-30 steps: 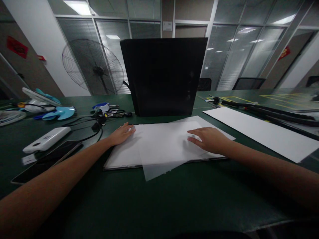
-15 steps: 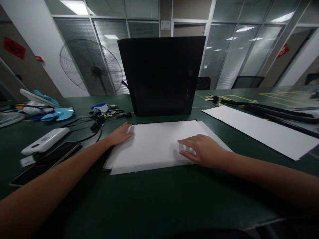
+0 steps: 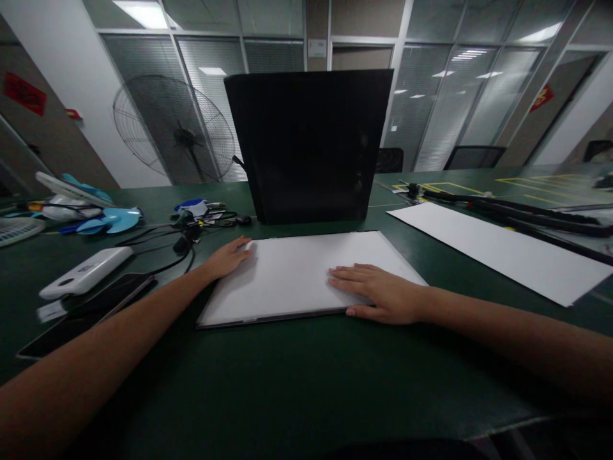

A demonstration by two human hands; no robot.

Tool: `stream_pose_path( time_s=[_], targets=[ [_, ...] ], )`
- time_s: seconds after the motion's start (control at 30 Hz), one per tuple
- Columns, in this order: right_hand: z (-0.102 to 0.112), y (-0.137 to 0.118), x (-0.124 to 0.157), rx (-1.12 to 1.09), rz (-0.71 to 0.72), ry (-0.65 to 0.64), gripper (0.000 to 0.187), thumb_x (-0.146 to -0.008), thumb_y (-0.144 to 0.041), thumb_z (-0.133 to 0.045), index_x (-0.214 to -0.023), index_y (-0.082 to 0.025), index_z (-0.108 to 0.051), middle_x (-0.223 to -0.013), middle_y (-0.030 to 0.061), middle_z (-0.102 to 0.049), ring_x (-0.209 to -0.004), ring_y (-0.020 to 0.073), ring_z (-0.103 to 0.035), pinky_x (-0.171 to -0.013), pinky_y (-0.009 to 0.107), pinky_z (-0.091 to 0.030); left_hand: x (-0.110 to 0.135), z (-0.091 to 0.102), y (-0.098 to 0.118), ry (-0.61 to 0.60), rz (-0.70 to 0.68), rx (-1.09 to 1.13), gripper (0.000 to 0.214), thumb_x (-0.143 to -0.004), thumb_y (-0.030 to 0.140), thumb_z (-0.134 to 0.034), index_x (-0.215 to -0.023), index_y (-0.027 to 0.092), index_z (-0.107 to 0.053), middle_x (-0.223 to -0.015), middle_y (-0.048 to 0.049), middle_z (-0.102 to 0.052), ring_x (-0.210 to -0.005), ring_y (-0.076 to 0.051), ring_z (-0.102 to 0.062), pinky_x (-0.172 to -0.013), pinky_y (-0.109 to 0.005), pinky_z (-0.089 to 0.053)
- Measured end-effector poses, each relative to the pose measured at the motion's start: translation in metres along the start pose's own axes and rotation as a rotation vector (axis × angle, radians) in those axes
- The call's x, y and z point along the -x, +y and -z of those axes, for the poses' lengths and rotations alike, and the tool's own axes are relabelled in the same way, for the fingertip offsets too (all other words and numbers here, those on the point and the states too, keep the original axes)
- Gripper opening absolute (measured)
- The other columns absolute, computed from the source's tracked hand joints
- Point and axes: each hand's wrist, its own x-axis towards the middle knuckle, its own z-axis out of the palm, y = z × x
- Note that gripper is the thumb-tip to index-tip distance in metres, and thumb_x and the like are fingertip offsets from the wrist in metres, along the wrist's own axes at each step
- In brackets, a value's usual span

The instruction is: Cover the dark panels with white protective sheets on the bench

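A white sheet [image 3: 287,275] lies flat on a thin dark-edged panel, whose rim [image 3: 278,316] shows along the front. At the sheet's upper left edge rests my left hand [image 3: 228,257], fingers stretched out and thumb on the white surface. My right hand [image 3: 378,292] lies palm down over the right part of the sheet, its fingers extended to the left and its thumb by the front edge. Neither hand grips anything. Behind the sheet stands a large black box-like screen [image 3: 309,147].
On the right lies a long white board [image 3: 498,252] beside black cables [image 3: 536,214]. To the left are a white power-bank-like device [image 3: 86,271], a dark phone-like slab [image 3: 86,319], tangled cords [image 3: 184,239] and blue fan blades [image 3: 112,220]. A wire-caged fan [image 3: 175,131] stands behind the green table [image 3: 287,383].
The white sheet has shifted and now lines up with the panel, where before it stuck out at the front and right. My right hand has moved left and flattened onto it.
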Motion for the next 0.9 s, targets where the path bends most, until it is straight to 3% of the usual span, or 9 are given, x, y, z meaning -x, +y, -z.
stream_pose_path(
  time_s=[0.2, 0.47, 0.57, 0.63, 0.77, 0.9],
  targets=[
    [-0.007, -0.002, -0.002, -0.002, -0.029, -0.013, 0.072, -0.106, -0.061, -0.045, -0.168, -0.028, -0.030, -0.172, 0.0079, -0.028, -0.158, 0.0293, -0.029, -0.131, 0.055, -0.018, 0.000, 0.001, -0.005, -0.030, -0.038, 0.039, 0.073, -0.084, 0.045, -0.066, -0.152, 0.022, -0.055, -0.166, -0.0099, -0.045, -0.154, -0.031, -0.041, -0.130, -0.044, -0.025],
    [-0.005, -0.001, -0.002, -0.040, 0.045, -0.036, 0.067, -0.108, -0.055, -0.045, -0.168, -0.029, -0.028, -0.173, 0.0061, -0.025, -0.160, 0.0263, -0.024, -0.132, 0.055, -0.013, 0.000, 0.001, -0.008, -0.074, -0.054, -0.018, 0.072, -0.090, 0.041, -0.057, -0.157, 0.016, -0.049, -0.169, -0.0117, -0.039, -0.158, -0.033, -0.032, -0.131, -0.046, -0.021],
    [-0.001, -0.002, -0.001, -0.062, 0.063, -0.041, 0.067, -0.107, -0.054, -0.048, -0.167, -0.030, -0.031, -0.172, 0.0055, -0.028, -0.159, 0.0270, -0.026, -0.131, 0.055, -0.016, 0.000, -0.001, -0.008, -0.075, -0.073, -0.045, 0.070, -0.090, 0.045, -0.057, -0.155, 0.018, -0.052, -0.169, -0.0111, -0.039, -0.158, -0.034, -0.032, -0.131, -0.048, -0.023],
    [0.004, 0.002, -0.002, -0.081, 0.047, -0.033, 0.065, -0.107, -0.053, -0.048, -0.166, -0.031, -0.033, -0.171, 0.0049, -0.032, -0.157, 0.0271, -0.032, -0.130, 0.054, -0.024, 0.000, -0.001, -0.008, -0.072, -0.087, -0.053, 0.070, -0.090, 0.047, -0.056, -0.154, 0.019, -0.054, -0.169, -0.0109, -0.040, -0.157, -0.034, -0.034, -0.130, -0.048, -0.024],
    [0.020, 0.042, 0.000, 0.008, -0.175, 0.138, 0.063, -0.107, -0.056, -0.043, -0.163, -0.027, -0.043, -0.165, 0.0078, -0.044, -0.148, 0.0291, -0.046, -0.123, 0.052, -0.037, 0.001, 0.001, -0.006, -0.075, -0.094, -0.061, 0.069, -0.089, 0.047, -0.054, -0.152, 0.017, -0.056, -0.168, -0.0115, -0.042, -0.158, -0.032, -0.033, -0.131, -0.046, -0.023],
    [0.035, 0.124, 0.022, 0.343, -0.531, 0.315, 0.065, -0.105, -0.052, -0.044, -0.159, -0.015, -0.047, -0.160, 0.0180, -0.049, -0.144, 0.0351, -0.049, -0.122, 0.053, -0.035, 0.004, 0.005, -0.005, -0.057, -0.080, -0.057, 0.065, -0.087, 0.043, -0.055, -0.148, 0.019, -0.060, -0.165, -0.0092, -0.047, -0.155, -0.032, -0.038, -0.130, -0.046, -0.026]
  ],
)
